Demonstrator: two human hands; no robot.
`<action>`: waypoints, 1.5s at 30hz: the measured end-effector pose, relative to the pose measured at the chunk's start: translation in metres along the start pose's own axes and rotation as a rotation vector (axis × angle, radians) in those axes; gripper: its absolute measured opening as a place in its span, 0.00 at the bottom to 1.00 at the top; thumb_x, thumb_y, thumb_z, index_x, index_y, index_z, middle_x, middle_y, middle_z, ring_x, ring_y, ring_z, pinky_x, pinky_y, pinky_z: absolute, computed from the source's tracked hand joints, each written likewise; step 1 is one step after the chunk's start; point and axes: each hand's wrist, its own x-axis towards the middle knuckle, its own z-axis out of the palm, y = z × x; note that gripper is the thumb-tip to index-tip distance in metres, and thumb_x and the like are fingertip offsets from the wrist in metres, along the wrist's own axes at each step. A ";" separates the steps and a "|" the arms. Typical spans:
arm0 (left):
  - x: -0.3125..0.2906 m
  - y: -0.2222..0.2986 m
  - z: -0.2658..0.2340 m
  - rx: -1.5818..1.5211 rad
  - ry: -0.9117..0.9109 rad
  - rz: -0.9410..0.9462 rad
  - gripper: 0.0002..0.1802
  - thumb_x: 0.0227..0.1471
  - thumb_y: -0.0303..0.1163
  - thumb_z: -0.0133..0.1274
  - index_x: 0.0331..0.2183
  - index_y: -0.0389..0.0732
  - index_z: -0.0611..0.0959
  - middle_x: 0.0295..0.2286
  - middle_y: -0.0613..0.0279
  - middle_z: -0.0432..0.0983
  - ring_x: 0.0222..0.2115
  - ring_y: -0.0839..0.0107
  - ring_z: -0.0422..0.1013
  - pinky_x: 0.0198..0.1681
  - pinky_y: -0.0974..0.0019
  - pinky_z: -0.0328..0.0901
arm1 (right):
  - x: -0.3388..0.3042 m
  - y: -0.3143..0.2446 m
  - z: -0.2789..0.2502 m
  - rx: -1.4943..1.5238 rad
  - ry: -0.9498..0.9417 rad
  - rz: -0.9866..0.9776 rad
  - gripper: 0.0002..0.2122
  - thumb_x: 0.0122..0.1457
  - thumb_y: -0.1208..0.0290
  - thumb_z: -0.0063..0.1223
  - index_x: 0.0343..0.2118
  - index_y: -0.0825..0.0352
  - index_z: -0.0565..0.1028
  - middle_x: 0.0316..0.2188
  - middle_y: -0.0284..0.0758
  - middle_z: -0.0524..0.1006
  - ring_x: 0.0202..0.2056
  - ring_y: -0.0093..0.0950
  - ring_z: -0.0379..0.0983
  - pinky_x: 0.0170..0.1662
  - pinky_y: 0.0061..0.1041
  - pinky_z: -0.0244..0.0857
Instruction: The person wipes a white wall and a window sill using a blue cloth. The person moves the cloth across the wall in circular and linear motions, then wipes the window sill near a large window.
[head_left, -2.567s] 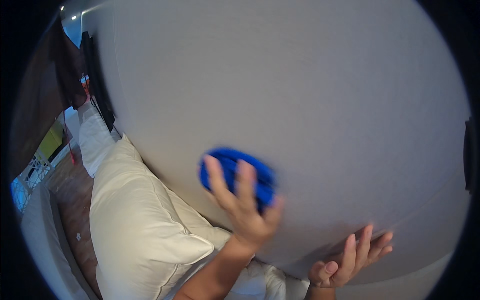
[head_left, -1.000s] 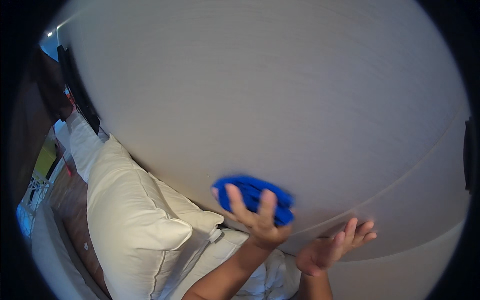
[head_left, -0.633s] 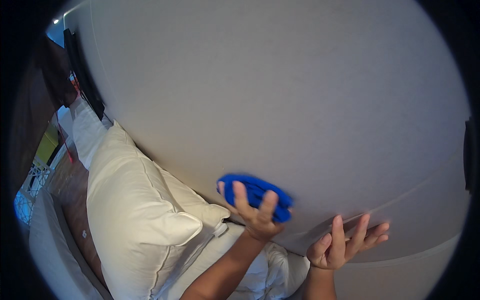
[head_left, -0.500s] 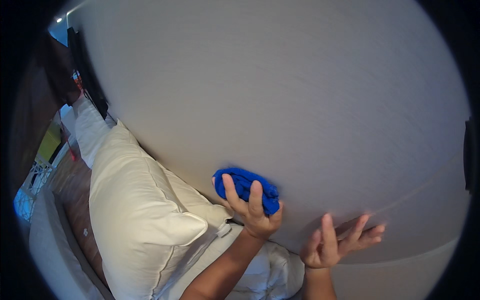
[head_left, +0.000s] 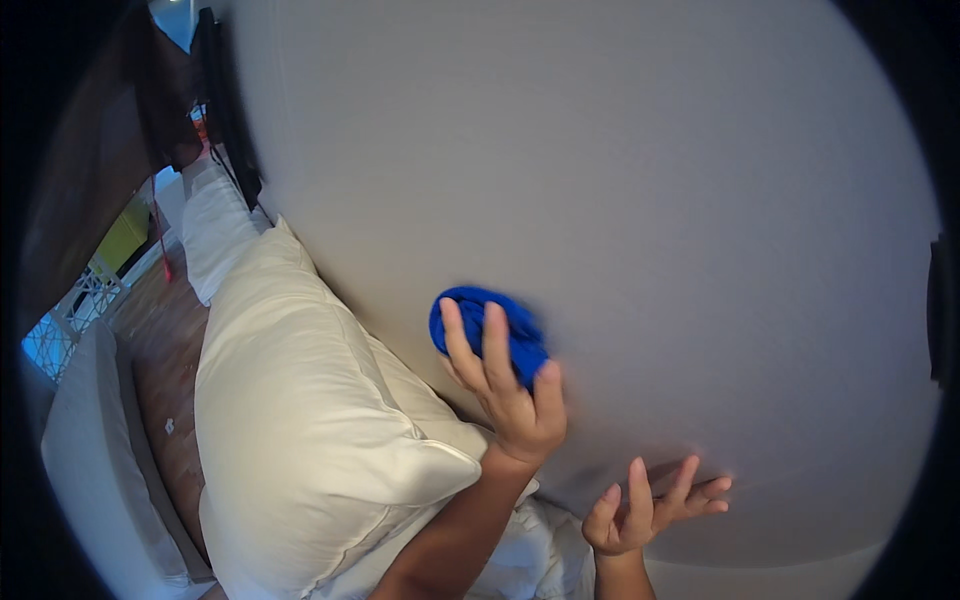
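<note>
A folded blue cloth (head_left: 522, 338) is pressed against a large pale grey surface (head_left: 640, 200), smooth and wall-like. My left hand (head_left: 508, 395) is closed on this cloth, fingers across its face and thumb at its lower right edge. Lower and to the right, my right hand (head_left: 650, 515) has its fingers spread, their tips at or close to the same surface, with nothing in it. Just left of my left forearm, a plump cream cushion (head_left: 300, 420) stands against the grey surface.
Another cream cushion (head_left: 410, 385) sits behind the first, and a white cushion (head_left: 218, 225) lies farther off. White puffy fabric (head_left: 535, 550) bunches below my hands. At the left, a grey padded piece (head_left: 100, 470) borders a wooden floor (head_left: 165, 370). A dark strip (head_left: 228, 110) edges the grey surface.
My left hand has slid the blue cloth farther up the grey surface. My right hand sits slightly lower and more to the left in the picture. The view has shifted, moving the cushions rightward.
</note>
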 end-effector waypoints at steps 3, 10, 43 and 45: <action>0.011 0.023 0.002 0.070 -0.009 -0.266 0.35 0.57 0.40 0.47 0.63 0.39 0.63 0.65 0.35 0.42 0.63 0.38 0.45 0.63 0.36 0.37 | 0.005 -0.006 0.003 0.082 0.043 -0.029 0.18 0.57 0.68 0.41 0.48 0.65 0.75 0.66 0.51 0.57 0.70 0.55 0.30 0.67 0.55 0.09; 0.068 0.045 0.006 0.016 -0.079 0.300 0.24 0.59 0.59 0.44 0.54 0.67 0.80 0.63 0.50 0.58 0.64 0.41 0.46 0.63 0.31 0.40 | 0.021 -0.018 0.013 0.108 0.026 -0.004 0.20 0.63 0.60 0.34 0.49 0.65 0.75 0.64 0.50 0.62 0.69 0.55 0.40 0.68 0.55 0.15; -0.034 -0.008 -0.009 0.170 -0.064 -0.435 0.35 0.68 0.48 0.31 0.65 0.32 0.54 0.67 0.41 0.38 0.66 0.45 0.41 0.66 0.46 0.38 | 0.023 -0.011 0.022 -0.007 -0.028 -0.079 0.23 0.65 0.53 0.32 0.44 0.60 0.80 0.60 0.43 0.70 0.70 0.48 0.44 0.69 0.52 0.13; -0.053 0.010 -0.005 0.100 -0.059 -0.347 0.33 0.65 0.45 0.37 0.65 0.37 0.59 0.66 0.38 0.39 0.65 0.38 0.40 0.64 0.35 0.36 | 0.017 -0.011 0.020 0.037 -0.055 -0.081 0.21 0.63 0.55 0.35 0.43 0.62 0.80 0.60 0.46 0.69 0.70 0.49 0.43 0.69 0.51 0.13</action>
